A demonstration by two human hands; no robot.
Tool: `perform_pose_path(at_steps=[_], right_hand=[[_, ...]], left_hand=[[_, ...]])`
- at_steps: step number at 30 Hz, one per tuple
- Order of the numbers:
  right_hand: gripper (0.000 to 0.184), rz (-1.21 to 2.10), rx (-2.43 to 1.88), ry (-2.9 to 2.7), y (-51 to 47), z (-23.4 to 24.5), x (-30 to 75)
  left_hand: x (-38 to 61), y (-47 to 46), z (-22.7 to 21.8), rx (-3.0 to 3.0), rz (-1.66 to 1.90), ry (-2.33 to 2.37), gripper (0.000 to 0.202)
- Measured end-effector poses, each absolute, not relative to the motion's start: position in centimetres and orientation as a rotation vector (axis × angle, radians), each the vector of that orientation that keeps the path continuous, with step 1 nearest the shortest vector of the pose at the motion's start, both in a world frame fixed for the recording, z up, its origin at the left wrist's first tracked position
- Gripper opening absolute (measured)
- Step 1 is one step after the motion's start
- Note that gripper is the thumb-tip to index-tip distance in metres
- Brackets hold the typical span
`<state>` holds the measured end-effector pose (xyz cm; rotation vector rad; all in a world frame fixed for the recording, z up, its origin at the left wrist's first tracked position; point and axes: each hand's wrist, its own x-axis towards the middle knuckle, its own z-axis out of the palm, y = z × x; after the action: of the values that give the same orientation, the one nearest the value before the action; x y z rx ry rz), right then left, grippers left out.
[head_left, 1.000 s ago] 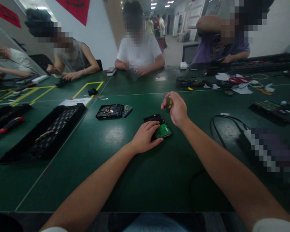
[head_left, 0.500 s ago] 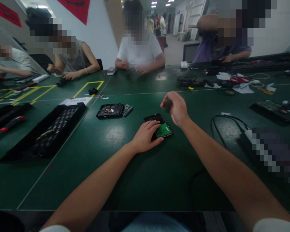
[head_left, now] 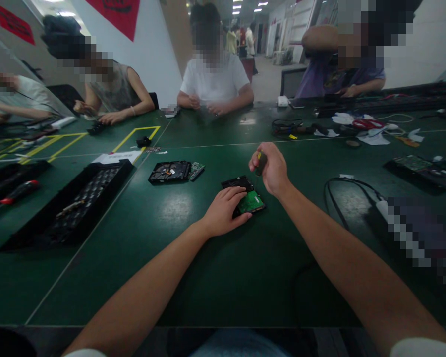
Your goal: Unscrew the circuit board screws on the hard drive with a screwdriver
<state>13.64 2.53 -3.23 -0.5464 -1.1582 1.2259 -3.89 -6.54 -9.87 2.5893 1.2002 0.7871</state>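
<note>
My left hand (head_left: 224, 210) rests on a hard drive (head_left: 245, 194) that lies on the green table (head_left: 193, 267) with its green circuit board facing up; the fingers curl over its near left edge and hold it down. My right hand (head_left: 270, 167) hovers just above the drive's far right corner, closed around the black and yellow handle of a screwdriver (head_left: 260, 162). The tool's tip is hidden behind the hand.
A second opened hard drive (head_left: 170, 171) with a loose board lies to the left. A long black tray (head_left: 69, 203) sits further left, near a red-handled screwdriver (head_left: 18, 191). A black cable (head_left: 342, 191) loops at the right. Several people sit across the table.
My right hand has turned the screwdriver handle slightly in its grip. My left hand and the drive have stayed where they were.
</note>
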Motion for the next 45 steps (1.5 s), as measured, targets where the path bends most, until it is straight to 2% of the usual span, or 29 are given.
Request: perform_pose_path(at_steps=[5,12,17,25,31,35,45], right_hand=[[0.034,1.220,-0.552,-1.166,2.17,-3.10,13.66],[0.040,1.170,-0.577,-1.264,2.37,-3.03,14.06],[0.033,1.126,-0.621,-1.225,2.68,-3.34,13.88],[0.038,1.209,-0.581,-1.223,2.31,-2.94,13.86],[0.048,1.225,-0.552,-1.186,2.64,-3.22,13.86],[0.038,1.222,-0.527,-1.191,2.80,-3.52,13.82],[0.033,1.206,-0.521,-1.285,2.79,-3.49,14.30]], left_hand=[[-3.87,-6.50,-9.89,2.589,0.791,1.199,0.060],[-3.97,-6.42,-10.11,2.588,0.789,1.200,0.061],[-3.97,-6.48,-10.02,2.596,0.787,1.200,0.061],[-3.92,-6.46,-9.97,2.592,0.795,1.191,0.060],[-3.89,-6.52,-9.83,2.596,0.790,1.196,0.061],[-3.85,-6.55,-9.82,2.594,0.802,1.191,0.060],[-3.95,-6.36,-10.16,2.613,0.801,1.189,0.061]])
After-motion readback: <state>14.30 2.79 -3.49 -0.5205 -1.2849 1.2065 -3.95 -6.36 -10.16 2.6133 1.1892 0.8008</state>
